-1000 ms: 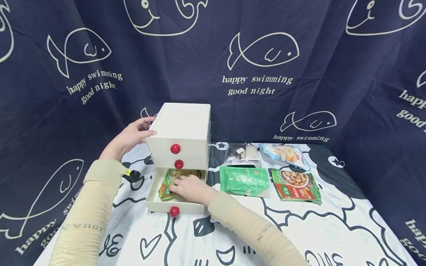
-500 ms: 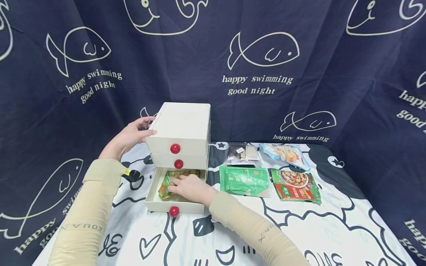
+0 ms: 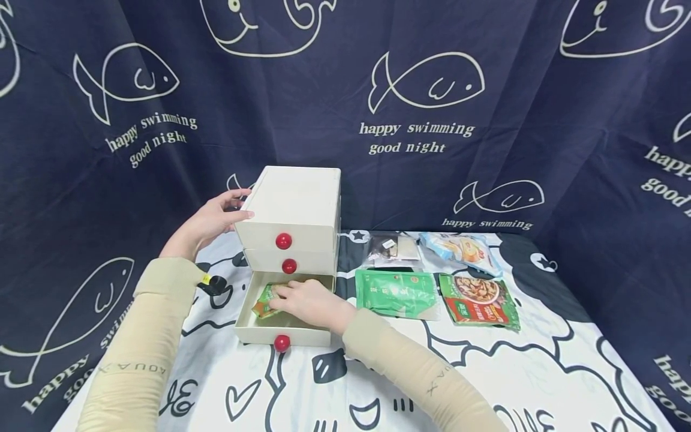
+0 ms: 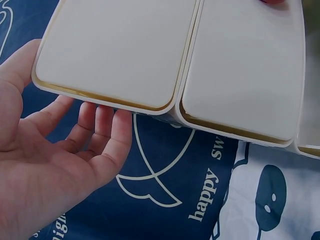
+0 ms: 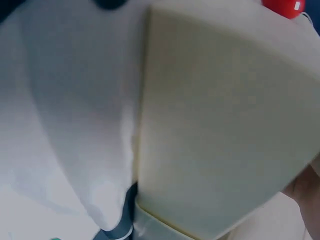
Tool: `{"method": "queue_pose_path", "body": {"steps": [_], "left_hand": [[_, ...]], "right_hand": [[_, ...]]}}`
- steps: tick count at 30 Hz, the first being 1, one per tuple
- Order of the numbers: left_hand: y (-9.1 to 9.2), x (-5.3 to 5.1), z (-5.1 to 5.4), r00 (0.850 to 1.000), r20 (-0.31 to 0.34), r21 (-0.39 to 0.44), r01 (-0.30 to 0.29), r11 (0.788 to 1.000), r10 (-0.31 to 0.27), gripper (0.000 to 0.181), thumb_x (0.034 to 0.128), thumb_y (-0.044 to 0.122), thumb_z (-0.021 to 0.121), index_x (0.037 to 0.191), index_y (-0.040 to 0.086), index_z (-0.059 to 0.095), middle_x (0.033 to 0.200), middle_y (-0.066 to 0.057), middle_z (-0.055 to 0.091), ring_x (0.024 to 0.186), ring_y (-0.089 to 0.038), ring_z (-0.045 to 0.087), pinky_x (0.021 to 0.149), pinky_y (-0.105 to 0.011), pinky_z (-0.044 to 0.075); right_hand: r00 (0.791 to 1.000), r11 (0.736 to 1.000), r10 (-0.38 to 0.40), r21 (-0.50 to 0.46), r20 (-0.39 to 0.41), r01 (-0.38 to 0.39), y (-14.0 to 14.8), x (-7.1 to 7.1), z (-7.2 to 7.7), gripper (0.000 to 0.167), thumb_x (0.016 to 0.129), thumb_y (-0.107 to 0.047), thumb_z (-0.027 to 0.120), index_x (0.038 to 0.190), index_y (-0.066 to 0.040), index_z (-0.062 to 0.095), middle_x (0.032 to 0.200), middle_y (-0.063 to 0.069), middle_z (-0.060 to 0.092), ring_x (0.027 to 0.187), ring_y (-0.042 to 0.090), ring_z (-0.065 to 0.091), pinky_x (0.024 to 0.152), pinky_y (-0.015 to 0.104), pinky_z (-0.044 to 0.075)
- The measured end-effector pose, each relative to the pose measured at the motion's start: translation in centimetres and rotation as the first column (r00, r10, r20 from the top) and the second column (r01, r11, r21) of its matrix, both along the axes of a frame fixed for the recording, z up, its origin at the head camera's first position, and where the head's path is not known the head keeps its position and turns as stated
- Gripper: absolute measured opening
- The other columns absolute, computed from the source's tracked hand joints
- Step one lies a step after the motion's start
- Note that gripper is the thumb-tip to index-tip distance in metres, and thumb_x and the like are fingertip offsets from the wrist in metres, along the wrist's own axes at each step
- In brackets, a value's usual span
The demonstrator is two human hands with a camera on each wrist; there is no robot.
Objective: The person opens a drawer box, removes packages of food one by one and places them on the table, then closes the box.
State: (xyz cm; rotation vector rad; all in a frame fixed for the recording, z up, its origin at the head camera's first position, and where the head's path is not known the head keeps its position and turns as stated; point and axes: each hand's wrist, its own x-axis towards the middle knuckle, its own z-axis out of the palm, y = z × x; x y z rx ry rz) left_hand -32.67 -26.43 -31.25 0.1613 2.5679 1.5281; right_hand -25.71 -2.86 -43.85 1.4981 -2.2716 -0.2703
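A white drawer cabinet with red round knobs stands left of centre, its bottom drawer pulled out. My left hand rests at the cabinet's upper left, thumb at the front corner and fingers against the side. The left wrist view shows the bent fingers touching that side. Inside the pulled-out drawer my right hand grips a green and orange food packet; hand and wrist cover much of it. In the right wrist view the drawer's outer wall fills most of the picture and the fingers are hidden.
To the right lie a green packet, a red and green food packet, a blue and white packet and a clear bag. A small black object is by my left wrist. Dark fish-print cloth hangs behind.
The food packet in the drawer has shifted slightly to the left, and its brown part is now hidden. My right hand has moved a little with it. My left hand stays in place.
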Motion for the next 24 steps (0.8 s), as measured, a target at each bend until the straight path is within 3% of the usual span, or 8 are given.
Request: {"method": "queue_pose_path", "body": {"steps": [15,24], "left_hand": [[-0.1,-0.1,-0.2,1.0,0.001,0.002,0.004,1.0,-0.004,0.071,0.0898,0.028,0.065,0.148,0.019,0.026,0.145,-0.018,0.027,0.126,-0.034,0.036,0.1,-0.053,0.037],[-0.2,-0.4,-0.2,1.0,0.023,0.003,-0.006,1.0,0.006,0.071,0.0889,0.03,0.066,0.148,0.022,0.028,0.146,-0.016,0.028,0.119,-0.031,0.044,0.087,-0.039,0.049]], "right_hand": [[1.0,0.998,0.018,-0.066,-0.014,-0.019,0.9,1.0,2.9,0.028,0.091,-0.016,0.061,0.114,-0.032,0.058,0.107,-0.01,0.06,0.085,0.011,0.06,0.051,0.02,0.041],[1.0,0.995,0.016,-0.102,-0.015,-0.017,1.8,1.6,4.6,0.035,0.086,-0.012,0.064,0.115,-0.031,0.058,0.107,-0.009,0.059,0.086,0.011,0.059,0.047,0.022,0.039]]}}
